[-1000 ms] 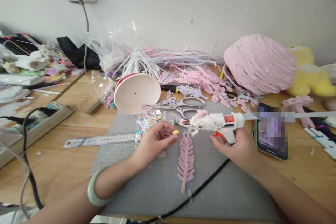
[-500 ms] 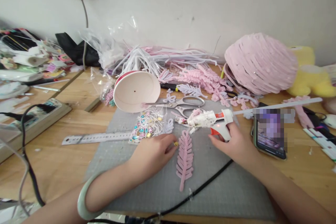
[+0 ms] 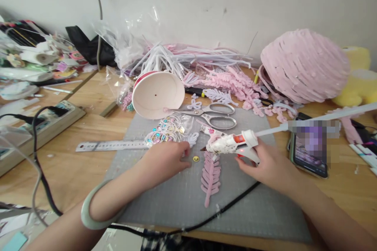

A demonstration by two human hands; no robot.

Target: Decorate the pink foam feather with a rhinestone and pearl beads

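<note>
My right hand grips a white and orange hot glue gun by its handle, a long glue stick jutting from its back. The nozzle points left, over the top of a pink fuzzy leaf lying on the grey cutting mat. My left hand is just left of a small round yellow piece on the mat; its thumb and forefinger are apart with nothing between them. Beyond that hand lies a heap of stringed coloured beads. Silver scissors lie behind the gun.
A metal ruler and a white cup on its side are to the left. A phone lies at the right. Pink and white pipe cleaners line the wall beside a large pink ball-shaped piece. A black cord crosses the mat.
My left fingers have let go of the small yellow piece, which now lies on the mat. The glue gun has come over the leaf's top. The view has shifted slightly.
</note>
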